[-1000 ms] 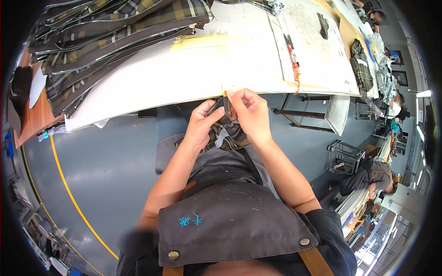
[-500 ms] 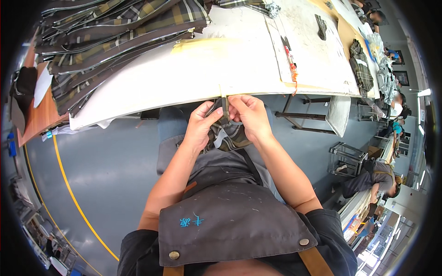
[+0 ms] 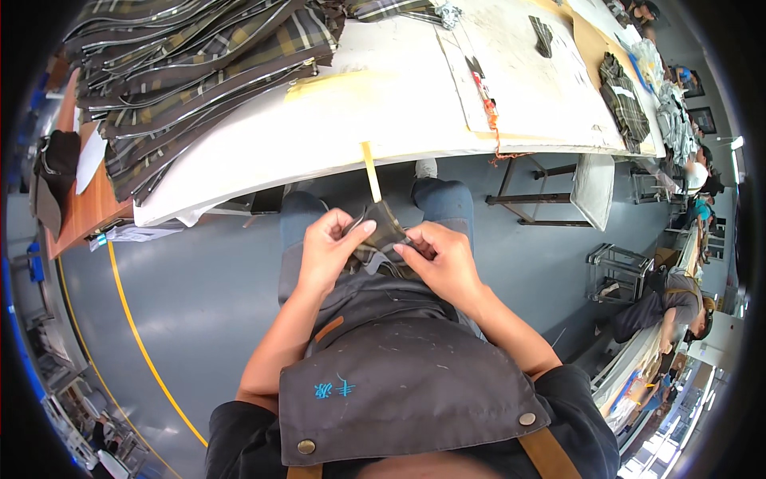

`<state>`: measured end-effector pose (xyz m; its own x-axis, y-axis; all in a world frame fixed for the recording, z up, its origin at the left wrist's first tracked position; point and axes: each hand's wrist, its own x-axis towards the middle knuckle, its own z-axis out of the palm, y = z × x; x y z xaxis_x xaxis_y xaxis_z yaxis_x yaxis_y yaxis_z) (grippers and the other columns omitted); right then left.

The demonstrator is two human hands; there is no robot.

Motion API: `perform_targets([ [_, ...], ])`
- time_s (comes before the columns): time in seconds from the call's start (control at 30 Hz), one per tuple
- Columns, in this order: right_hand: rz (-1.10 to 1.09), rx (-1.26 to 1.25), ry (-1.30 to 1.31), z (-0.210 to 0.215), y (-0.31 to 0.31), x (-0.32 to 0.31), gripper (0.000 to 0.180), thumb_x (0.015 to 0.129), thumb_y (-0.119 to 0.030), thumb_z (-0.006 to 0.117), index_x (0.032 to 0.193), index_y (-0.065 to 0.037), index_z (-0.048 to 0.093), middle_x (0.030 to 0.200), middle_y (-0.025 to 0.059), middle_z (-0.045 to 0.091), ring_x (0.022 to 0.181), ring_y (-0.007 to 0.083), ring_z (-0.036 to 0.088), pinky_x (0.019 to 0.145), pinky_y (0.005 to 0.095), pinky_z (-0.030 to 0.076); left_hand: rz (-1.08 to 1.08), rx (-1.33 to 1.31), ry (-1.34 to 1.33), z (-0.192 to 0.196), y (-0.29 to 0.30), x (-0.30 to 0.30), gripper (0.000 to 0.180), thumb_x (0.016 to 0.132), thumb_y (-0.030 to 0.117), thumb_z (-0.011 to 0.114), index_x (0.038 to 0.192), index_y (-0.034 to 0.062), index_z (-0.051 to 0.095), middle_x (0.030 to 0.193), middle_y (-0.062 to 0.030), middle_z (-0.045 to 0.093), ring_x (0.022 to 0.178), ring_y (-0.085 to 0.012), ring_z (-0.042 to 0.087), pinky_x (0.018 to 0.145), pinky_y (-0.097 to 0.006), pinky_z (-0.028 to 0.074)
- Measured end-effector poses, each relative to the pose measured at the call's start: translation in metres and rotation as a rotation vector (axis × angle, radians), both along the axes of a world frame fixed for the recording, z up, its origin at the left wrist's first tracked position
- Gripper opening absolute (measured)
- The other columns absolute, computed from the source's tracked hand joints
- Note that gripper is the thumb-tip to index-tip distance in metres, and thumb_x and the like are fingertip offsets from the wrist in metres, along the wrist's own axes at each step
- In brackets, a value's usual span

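A dark plaid fabric piece [image 3: 384,226] is held over my lap, just off the table's near edge. My left hand [image 3: 329,243] pinches its left side between thumb and fingers. On the other side, my right hand [image 3: 439,254] grips the lower right part with the thumb on top. From the table's edge a narrow yellow strip [image 3: 371,172] runs down taut to the fabric's upper end. More plaid cloth hangs below my fingers, with a small light grey patch [image 3: 375,262] showing; the rest of it is partly hidden by my hands.
Stacked plaid pieces with zippers [image 3: 207,88] cover the left of the white table [image 3: 335,132]. Dark scissors with red handles [image 3: 483,89] lie right of centre. Small plaid pieces [image 3: 625,104] sit farther right. A metal-framed stool [image 3: 550,191] stands below; people work at the far right.
Both hands have drawn the fabric from the table's edge toward my body. More of the yellow strip now shows, stretched between edge and cloth. My right hand has shifted lower on the piece.
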<state>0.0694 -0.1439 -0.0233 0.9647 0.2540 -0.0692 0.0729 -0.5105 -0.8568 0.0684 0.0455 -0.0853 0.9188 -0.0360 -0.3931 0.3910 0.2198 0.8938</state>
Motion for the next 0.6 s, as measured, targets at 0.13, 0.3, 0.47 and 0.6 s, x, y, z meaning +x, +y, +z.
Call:
perform_targets([
  [0.13,0.042,0.051,-0.070,0.009,-0.023,-0.019,0.011,0.077,0.000,0.072,0.082,0.000,0.062,0.069,0.0046,0.057,0.053,0.0099,0.049,0.048,0.0249,0.039,-0.136,-0.418,0.199,0.028,-0.001,-0.028,0.016,0.085,0.010,0.069,0.095,-0.0015,0.064,0.091,-0.0040,0.065,0.082,-0.0054,0.056,0.072,-0.020,0.044],
  [0.3,0.107,0.128,-0.084,0.027,-0.041,-0.030,0.016,0.073,0.002,0.072,0.085,-0.002,0.063,0.072,0.0063,0.058,0.057,0.0158,0.055,0.051,0.0278,0.043,-0.369,-0.772,0.266,0.036,-0.007,-0.046,0.068,0.073,0.029,0.080,0.126,-0.0034,0.050,0.122,-0.0078,0.058,0.107,-0.0153,0.057,0.095,-0.031,0.043],
  [0.47,0.171,0.190,-0.165,0.046,-0.047,-0.029,0.021,0.069,0.006,0.071,0.086,-0.002,0.062,0.076,0.0076,0.060,0.067,0.0194,0.062,0.057,0.0297,0.049,-0.323,-1.040,0.224,0.031,-0.029,-0.062,0.066,0.071,0.023,0.082,0.124,-0.0030,0.052,0.121,-0.0121,0.059,0.111,-0.0208,0.058,0.097,-0.034,0.045],
  [0.6,0.174,0.218,-0.267,0.053,-0.053,-0.026,0.022,0.068,0.006,0.073,0.085,-0.002,0.061,0.079,0.0080,0.061,0.070,0.0224,0.063,0.059,0.0313,0.050,-0.250,-1.069,0.176,0.048,-0.036,-0.055,0.054,0.073,0.021,0.081,0.116,-0.0021,0.057,0.114,-0.0144,0.063,0.105,-0.0242,0.062,0.094,-0.038,0.049],
])
